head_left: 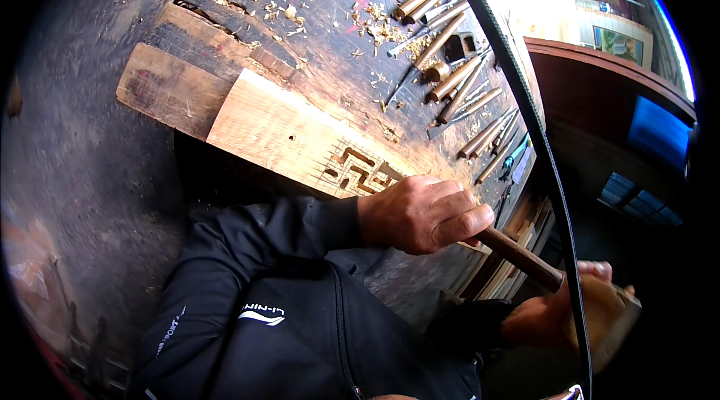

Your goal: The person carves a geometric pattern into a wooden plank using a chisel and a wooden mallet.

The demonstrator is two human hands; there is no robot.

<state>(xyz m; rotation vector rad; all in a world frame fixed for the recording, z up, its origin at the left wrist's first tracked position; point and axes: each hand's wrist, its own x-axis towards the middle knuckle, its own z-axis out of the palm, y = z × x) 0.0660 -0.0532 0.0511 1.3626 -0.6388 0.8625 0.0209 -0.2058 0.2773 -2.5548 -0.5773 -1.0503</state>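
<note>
My left hand [427,214] is closed round the brown wooden handle of a chisel [521,256], low over the right end of a pale wooden board [281,118]. The blade is hidden by my fingers. Gridded pencil lines and several cut grooves [360,169] mark the board just left of that hand, and one small hole lies farther left. At the lower right, my right hand [541,317] is wrapped round a blurred, pale wooden mallet [606,319] close to the handle's outer end. Whether mallet and handle touch I cannot tell.
Several wood-handled carving tools [450,85] lie in a row along the far side of the dark, worn workbench [330,32]. Wood shavings [296,17] are scattered about. A black cord [517,70] crosses the view on the right. Below the bench's right end stand wooden strips [517,257].
</note>
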